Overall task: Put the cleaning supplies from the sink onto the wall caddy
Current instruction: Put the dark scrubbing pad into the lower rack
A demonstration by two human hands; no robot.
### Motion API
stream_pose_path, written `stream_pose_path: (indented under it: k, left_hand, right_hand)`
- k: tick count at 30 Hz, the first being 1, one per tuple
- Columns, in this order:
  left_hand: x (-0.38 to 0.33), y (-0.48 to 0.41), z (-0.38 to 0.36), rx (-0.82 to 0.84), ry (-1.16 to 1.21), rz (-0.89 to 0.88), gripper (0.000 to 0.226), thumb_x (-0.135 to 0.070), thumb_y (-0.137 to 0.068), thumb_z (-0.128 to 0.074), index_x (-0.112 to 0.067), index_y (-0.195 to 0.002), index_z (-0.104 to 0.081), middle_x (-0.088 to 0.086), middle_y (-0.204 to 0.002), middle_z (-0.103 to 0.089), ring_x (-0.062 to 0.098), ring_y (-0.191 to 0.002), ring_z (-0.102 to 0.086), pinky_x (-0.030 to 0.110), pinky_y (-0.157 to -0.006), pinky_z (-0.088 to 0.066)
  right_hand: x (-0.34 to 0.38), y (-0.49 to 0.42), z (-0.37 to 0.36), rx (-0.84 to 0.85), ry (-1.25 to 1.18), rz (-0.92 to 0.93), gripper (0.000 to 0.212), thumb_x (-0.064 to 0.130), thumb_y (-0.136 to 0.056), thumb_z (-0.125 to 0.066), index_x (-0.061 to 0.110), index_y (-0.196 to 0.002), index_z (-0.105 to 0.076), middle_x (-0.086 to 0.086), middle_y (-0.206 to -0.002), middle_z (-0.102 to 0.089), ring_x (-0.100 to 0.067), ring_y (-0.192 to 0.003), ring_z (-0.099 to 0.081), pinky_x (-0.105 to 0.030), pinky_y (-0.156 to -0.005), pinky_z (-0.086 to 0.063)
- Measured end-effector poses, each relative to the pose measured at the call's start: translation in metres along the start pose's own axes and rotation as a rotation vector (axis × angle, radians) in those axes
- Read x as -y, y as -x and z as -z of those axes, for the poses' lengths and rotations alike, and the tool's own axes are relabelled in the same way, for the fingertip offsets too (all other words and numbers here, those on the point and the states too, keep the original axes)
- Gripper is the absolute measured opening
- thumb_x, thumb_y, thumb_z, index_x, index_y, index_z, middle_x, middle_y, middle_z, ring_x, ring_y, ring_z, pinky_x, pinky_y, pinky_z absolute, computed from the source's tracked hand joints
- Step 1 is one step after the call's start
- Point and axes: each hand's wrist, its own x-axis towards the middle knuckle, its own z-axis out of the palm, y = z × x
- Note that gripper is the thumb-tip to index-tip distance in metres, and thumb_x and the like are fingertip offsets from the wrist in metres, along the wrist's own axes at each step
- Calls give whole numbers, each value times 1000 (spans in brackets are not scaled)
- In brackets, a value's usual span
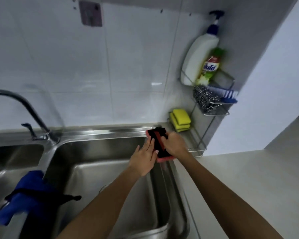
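Both hands hold a stack of red sponges with black scouring faces point(158, 144) above the sink's back right corner. My right hand point(173, 144) grips the stack from the right, and my left hand point(143, 158) presses on it from the left with fingers extended. The wire wall caddy point(214, 111) stands in the corner just right of the hands. Its top shelf carries a white pump bottle point(199, 56) and a green dish soap bottle point(211, 66). Steel wool point(204, 99) and a blue brush point(226, 95) lie on the middle shelf, yellow sponges point(180, 120) on the bottom.
The steel sink basin point(110, 178) lies below my arms. A blue and black cloth point(29, 195) hangs over the divider at left. The faucet point(24, 107) curves at back left. A pale counter point(257, 178) runs on the right, beside a white wall.
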Motion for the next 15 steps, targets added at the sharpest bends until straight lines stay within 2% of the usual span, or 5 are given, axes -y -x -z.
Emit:
stream_pose_path:
  k: [2, 5, 9, 12, 15]
  left_hand:
    - [-29, -11, 8, -6, 17, -48, 59, -34, -104, -23, -11, -155, -5, 6, -164, 2, 21, -150, -13, 37, -120, -13]
    - [-64, -24, 6, 9, 76, -87, 57, -36, -104, -25, -14, -155, -12, 5, -164, -2, 28, -146, -23, 38, -118, -19]
    - [-89, -44, -11, 51, 162, -111, 58, -43, -102, -24, -19, -154, -15, 1, -164, 2, 38, -137, -39, 48, -112, -35]
    - [-103, -55, -18, 89, 146, -107, 57, -43, -102, -24, -20, -154, -17, 1, -164, -3, 39, -132, -45, 47, -109, -39]
    - [-106, -66, -25, 139, 129, -114, 56, -41, -102, -25, -19, -152, -20, 3, -163, -11, 42, -125, -50, 47, -105, -42]
  right_hand:
    - [-12, -7, 22, -66, -14, -47, 33, 25, -91, -47, -1, -99, -66, -25, -104, -69, -37, -98, -65, -36, -78, -49]
    - [-38, -16, 43, -128, -18, -142, 38, 29, -93, -44, -2, -101, -65, -27, -108, -67, -38, -100, -64, -38, -81, -49]
    - [-78, -24, 54, -130, -108, -243, 42, 27, -95, -41, -8, -96, -65, -30, -104, -67, -39, -98, -63, -37, -78, -46]
    - [-105, -29, 54, -108, -196, -314, 42, 27, -96, -42, -8, -94, -66, -29, -102, -67, -38, -96, -62, -29, -69, -36]
    - [-117, -38, 53, -72, -198, -330, 41, 29, -95, -44, -6, -94, -66, -27, -102, -68, -38, -97, -62, -29, -69, -37]
